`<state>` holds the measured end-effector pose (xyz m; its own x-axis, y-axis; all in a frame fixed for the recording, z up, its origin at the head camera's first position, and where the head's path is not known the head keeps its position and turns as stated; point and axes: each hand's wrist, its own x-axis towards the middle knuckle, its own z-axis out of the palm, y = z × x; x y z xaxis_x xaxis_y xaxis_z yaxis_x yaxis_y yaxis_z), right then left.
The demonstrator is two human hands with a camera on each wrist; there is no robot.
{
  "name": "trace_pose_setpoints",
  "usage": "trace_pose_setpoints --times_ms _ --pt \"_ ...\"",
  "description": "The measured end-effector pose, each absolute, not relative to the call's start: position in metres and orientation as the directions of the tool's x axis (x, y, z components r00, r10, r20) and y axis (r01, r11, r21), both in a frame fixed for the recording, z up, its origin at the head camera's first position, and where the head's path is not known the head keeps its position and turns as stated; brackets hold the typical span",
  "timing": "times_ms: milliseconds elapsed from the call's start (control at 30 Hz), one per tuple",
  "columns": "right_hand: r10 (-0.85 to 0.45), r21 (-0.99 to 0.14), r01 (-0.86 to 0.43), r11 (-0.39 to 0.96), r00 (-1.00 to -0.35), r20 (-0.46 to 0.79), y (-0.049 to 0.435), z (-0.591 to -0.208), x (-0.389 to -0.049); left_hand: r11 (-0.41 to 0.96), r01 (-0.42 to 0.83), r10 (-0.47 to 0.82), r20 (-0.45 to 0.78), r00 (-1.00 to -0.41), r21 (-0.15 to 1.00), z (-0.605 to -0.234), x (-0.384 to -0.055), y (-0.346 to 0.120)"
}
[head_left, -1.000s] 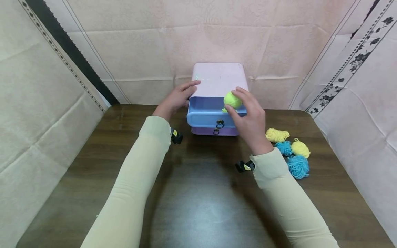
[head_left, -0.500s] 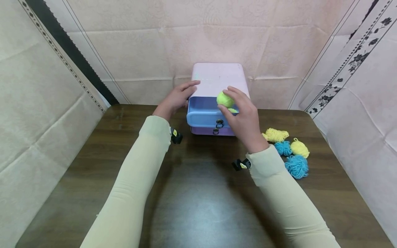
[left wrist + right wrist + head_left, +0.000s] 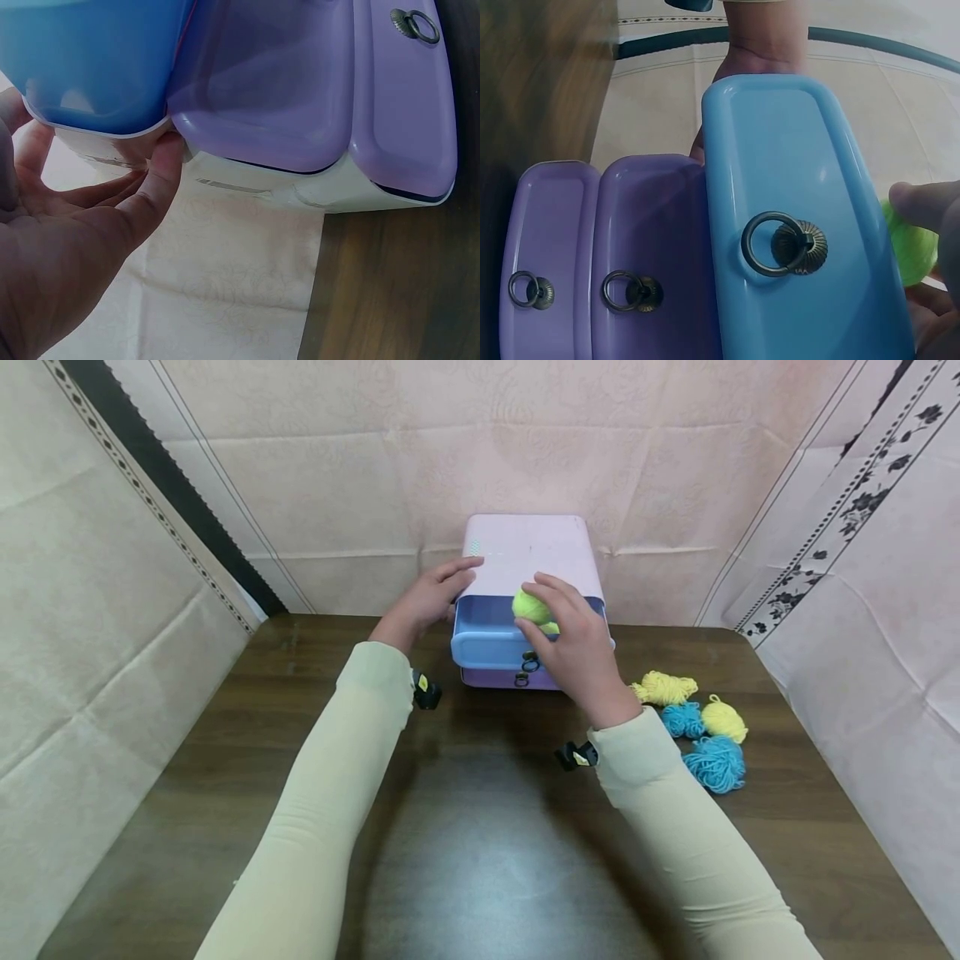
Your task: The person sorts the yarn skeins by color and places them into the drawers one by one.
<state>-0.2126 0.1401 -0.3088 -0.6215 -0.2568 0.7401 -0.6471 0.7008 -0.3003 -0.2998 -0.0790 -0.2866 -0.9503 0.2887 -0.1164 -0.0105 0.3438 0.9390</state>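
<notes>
A small chest of drawers (image 3: pixel 528 543) with a pale pink top stands at the table's back. Its upper blue drawer (image 3: pixel 487 649) is pulled out. My right hand (image 3: pixel 576 652) pinches a lime-green ball (image 3: pixel 529 607) between thumb and fingers over that drawer. Another patch of lime green shows behind the ball, inside the drawer. My left hand (image 3: pixel 426 603) rests against the chest's left side, fingers extended onto the top edge. In the left wrist view, its thumb (image 3: pixel 161 169) touches the white casing near the seam between the blue and purple drawers.
Two purple drawers (image 3: pixel 656 247) with ring pulls sit below the blue one. Right of my right forearm lie yellow yarn (image 3: pixel 664 687), a yellow yarn ball (image 3: pixel 723 720) and blue yarn bundles (image 3: pixel 716 764) on the wooden table (image 3: pixel 480 827). Cloth walls (image 3: pixel 420 485) enclose the back and sides.
My right hand has moved left with the lime-green ball, from the drawer's right part toward its middle, and slightly lower. My left hand has stayed in place.
</notes>
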Motion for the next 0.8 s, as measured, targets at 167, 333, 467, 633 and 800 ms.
trace_pose_setpoints --times_ms 167,333,467,633,800 --pt "-0.281 -0.287 -0.631 0.721 -0.645 0.711 0.1394 -0.3084 -0.2121 0.338 -0.006 0.294 -0.112 -0.949 0.941 -0.287 -0.2998 -0.0788" --pt "-0.293 -0.287 -0.61 0.739 -0.674 0.679 0.139 -0.3074 -0.2109 0.32 -0.013 0.293 -0.112 -0.949 0.947 -0.2873 -0.2997 -0.0793" --pt "-0.293 -0.285 -0.604 0.744 -0.679 0.673 0.1389 -0.3076 -0.209 0.314 -0.016 0.291 -0.112 -0.95 0.949 -0.2879 -0.2989 -0.0797" --pt "-0.283 -0.295 -0.611 0.734 -0.671 0.685 0.1398 -0.3095 -0.207 0.318 -0.022 0.288 -0.119 -0.95 0.948 -0.2879 -0.2986 -0.0792" --pt "-0.275 -0.287 -0.639 0.714 -0.632 0.724 0.143 -0.3128 -0.2038 0.319 -0.015 0.29 -0.113 -0.95 0.947 -0.2878 -0.2993 -0.0794"
